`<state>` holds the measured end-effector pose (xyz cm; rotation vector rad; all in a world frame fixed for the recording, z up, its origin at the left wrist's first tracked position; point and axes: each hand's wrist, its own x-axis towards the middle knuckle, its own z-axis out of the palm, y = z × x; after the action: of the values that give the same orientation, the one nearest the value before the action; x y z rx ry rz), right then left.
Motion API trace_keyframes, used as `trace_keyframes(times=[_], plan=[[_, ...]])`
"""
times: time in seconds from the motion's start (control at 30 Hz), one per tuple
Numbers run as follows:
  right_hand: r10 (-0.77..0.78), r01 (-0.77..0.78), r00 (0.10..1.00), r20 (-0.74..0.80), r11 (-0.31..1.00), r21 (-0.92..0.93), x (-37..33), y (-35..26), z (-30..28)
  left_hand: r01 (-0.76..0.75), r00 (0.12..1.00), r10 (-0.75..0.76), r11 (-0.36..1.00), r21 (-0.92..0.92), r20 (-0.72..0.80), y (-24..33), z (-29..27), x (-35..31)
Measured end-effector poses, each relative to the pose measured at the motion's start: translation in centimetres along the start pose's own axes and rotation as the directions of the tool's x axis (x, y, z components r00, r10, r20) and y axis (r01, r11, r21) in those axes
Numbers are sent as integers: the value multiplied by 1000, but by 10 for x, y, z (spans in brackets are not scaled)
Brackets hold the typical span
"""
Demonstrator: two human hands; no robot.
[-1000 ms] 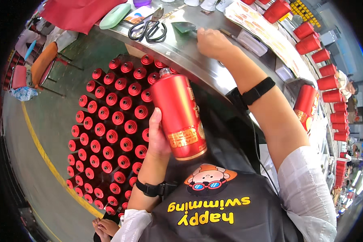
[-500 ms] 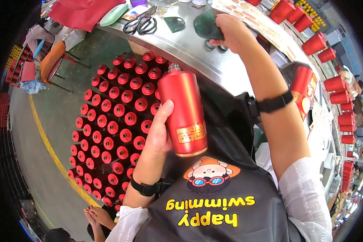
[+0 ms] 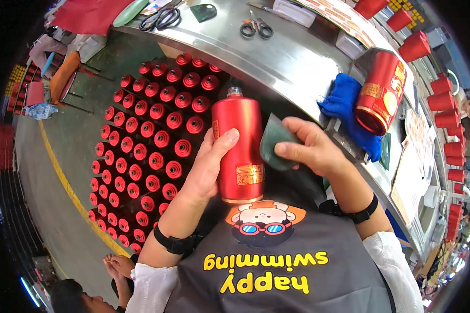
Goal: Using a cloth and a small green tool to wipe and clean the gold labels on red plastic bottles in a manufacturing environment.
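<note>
My left hand [image 3: 206,163] is wrapped round a red metallic bottle [image 3: 239,138] with a clear threaded glass neck and a gold rim at its base. The bottle stands upright in front of my dark apron, and a gold square emblem shows low on its side. Between the fingers and thumb of my right hand [image 3: 317,150] is a dark green flat scraper [image 3: 275,143], its edge close against the bottle's right side. Whether the scraper touches the bottle I cannot tell.
On the metal table [image 3: 297,57] lie black-handled scissors [image 3: 256,29], a second pair [image 3: 162,19], another green scraper [image 3: 203,12] and a blue cloth [image 3: 344,99] under a decorated red bottle [image 3: 382,94]. Many red bottles [image 3: 146,151] stand in rows at left. Another person's hands [image 3: 118,266] show lower left.
My right hand has come back from the table with the green scraper and brought it beside the bottle. The bottle has turned slightly in my left hand, and the view has shifted.
</note>
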<state>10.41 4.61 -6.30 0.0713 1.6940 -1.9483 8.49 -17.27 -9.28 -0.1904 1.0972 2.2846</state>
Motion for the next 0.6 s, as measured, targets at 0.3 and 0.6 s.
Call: trace_keyframes(times=[0.3, 0.6], plan=[[-250, 244, 968, 25, 909, -339, -4, 32, 12, 109, 992, -102, 990, 87, -79, -19, -3, -1], [-314, 294, 949, 32, 843, -451, -6, 35, 10, 143, 984, -136, 988, 60, -114, -32, -5, 2]])
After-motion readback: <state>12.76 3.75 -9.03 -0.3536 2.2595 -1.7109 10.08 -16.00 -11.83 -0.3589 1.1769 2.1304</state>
